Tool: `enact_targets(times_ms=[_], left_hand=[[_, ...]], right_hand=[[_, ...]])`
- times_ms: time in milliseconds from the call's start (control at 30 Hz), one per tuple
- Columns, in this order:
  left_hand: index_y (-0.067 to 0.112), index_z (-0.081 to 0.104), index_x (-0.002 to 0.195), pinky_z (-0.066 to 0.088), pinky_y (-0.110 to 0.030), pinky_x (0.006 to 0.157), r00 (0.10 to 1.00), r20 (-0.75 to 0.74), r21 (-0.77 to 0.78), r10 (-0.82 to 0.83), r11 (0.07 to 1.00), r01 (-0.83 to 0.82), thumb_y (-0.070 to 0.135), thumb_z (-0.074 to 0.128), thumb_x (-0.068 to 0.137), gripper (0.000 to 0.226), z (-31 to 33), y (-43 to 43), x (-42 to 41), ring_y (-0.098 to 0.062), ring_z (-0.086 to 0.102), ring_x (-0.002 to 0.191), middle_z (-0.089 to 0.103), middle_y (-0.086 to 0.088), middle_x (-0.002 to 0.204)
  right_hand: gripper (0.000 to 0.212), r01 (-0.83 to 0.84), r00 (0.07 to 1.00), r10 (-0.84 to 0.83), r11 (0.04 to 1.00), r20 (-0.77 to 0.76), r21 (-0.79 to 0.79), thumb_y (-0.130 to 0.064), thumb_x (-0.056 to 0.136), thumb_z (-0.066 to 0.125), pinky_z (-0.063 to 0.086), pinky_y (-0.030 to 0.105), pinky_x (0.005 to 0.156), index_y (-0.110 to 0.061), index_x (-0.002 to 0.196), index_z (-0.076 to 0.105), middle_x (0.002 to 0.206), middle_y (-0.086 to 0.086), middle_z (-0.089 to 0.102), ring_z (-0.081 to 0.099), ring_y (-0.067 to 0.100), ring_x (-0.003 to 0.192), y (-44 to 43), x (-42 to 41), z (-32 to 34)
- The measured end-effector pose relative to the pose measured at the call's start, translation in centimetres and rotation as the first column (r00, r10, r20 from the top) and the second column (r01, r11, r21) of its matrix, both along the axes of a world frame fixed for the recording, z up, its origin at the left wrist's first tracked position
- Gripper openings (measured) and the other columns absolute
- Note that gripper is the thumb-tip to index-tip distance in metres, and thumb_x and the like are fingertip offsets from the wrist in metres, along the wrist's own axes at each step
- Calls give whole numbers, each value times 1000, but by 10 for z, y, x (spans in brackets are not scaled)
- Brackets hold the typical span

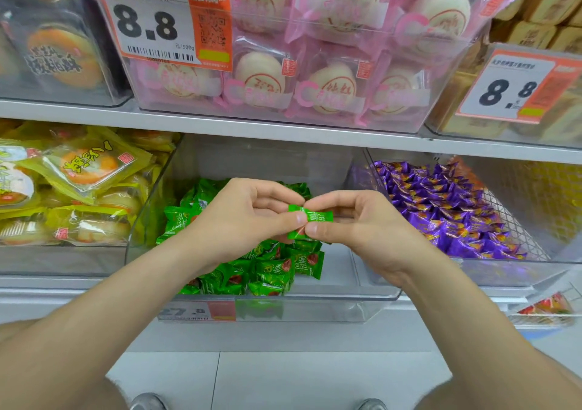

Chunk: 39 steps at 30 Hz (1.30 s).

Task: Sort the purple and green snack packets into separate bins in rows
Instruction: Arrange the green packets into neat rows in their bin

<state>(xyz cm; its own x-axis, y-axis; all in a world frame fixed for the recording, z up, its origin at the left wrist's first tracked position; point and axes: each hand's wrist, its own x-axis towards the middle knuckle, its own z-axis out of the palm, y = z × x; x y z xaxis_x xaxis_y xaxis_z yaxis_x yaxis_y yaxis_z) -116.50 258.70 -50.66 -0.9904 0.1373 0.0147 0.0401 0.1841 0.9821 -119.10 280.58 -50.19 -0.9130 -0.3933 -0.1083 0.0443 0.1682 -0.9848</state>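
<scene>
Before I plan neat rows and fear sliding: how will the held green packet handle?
Probably light: the green packet hangs from fingertip pinches of the left hand and right hand. Its glossy film likely slips and crinkles. Pillow-shaped, it should lie flat, not roll.

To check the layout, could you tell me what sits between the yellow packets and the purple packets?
The head view shows a clear bin of green packets between the yellow packets and the purple packets.
</scene>
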Motion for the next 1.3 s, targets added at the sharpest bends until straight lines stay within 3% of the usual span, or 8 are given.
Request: enact_targets(times_ms=[133,233,300,400,667,800,1000,1300], left_hand=[[21,81,104,64,-35,84,998,-24,-84,-60,995,57,17,88,83,22,1,-4,0,-22,80,88,81,-6,93],[23,79,100,59,-19,75,985,-137,-289,-107,955,63,17,85,88,15,-2,-4,1,-8,77,81,80,6,86],[32,77,94,50,-12,76,949,-293,-546,-118,835,-65,22,79,91,11,-9,-6,-1,1,69,82,75,16,83],[39,74,99,48,-33,90,908,-355,-766,-220,625,-148,34,74,92,9,-20,-11,-3,-1,54,89,63,21,93],[39,68,120,37,-40,91,917,-351,-877,-191,410,-251,24,62,93,31,-24,-18,-5,-18,46,112,56,10,116],[32,60,135,37,-43,96,938,-301,-926,-172,290,-244,37,59,92,44,-27,-23,-6,-21,44,120,53,5,127],[34,62,135,37,-45,99,969,-199,-966,-145,197,-168,55,57,91,49,-19,-28,-4,-22,47,125,62,8,123],[38,72,105,34,-41,91,958,-233,-934,-165,312,-174,47,69,93,15,-16,-34,-6,-8,60,102,66,21,94]], right_hand=[[21,-38,999,41,995,-36,89,-12,88,83,63,36,82,-14,108,79,95,16,79,75,24,88,6,2,5],[23,20,969,82,916,-235,401,-23,83,89,61,35,84,-28,104,81,87,-6,79,73,22,83,9,-1,-4],[25,123,920,159,750,-358,650,-33,81,89,56,31,86,-33,104,79,85,-16,72,66,15,83,7,-2,-15],[27,155,900,251,579,-356,800,-33,83,87,49,31,91,-29,108,77,97,-8,67,55,16,104,0,1,-27],[24,99,888,346,498,-303,861,-16,77,85,57,37,85,-23,100,80,89,-6,62,62,20,101,-12,-2,-36],[24,117,888,338,489,-312,864,-20,73,86,60,41,79,-27,96,80,87,-8,66,66,19,93,-14,0,-35],[30,66,902,347,477,-257,877,-25,71,91,61,42,79,-26,100,82,85,-10,67,67,16,93,-10,4,-32],[33,117,912,293,484,-286,867,-40,74,88,57,39,76,-30,103,76,98,-1,66,62,22,97,-8,-1,-35]])
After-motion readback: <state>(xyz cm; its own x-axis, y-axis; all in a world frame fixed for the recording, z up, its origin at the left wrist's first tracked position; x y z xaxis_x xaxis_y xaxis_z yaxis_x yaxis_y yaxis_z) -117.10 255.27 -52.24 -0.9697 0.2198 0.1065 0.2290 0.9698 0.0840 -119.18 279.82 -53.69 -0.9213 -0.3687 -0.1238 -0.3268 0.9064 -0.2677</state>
